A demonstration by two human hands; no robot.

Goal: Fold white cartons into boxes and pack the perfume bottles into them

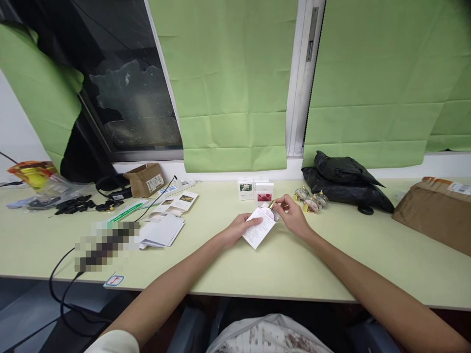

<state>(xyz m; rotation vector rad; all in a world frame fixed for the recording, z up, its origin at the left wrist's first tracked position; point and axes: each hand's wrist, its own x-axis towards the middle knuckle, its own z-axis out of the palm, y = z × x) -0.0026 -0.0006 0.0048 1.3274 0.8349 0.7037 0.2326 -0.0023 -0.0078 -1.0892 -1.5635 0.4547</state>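
My left hand [241,226] holds a white printed leaflet [258,228] by its left edge, thumb on top, above the pale green table [331,255]. My right hand [290,212] pinches a small round glass bottle with a gold cap [271,209] at the leaflet's upper end; the bottle is mostly hidden behind the paper. Just behind them stand two small white boxes with flower pictures, one with a white bloom [245,189] and one with a red bloom [264,192].
Several small gold-capped glass bottles [311,199] sit right of the boxes, next to a black plastic bag [344,184]. A brown parcel [434,211] lies far right. Leaflets and cards [165,220], a cardboard box [145,179], black cables [73,204] and a blurred patch [106,243] fill the left.
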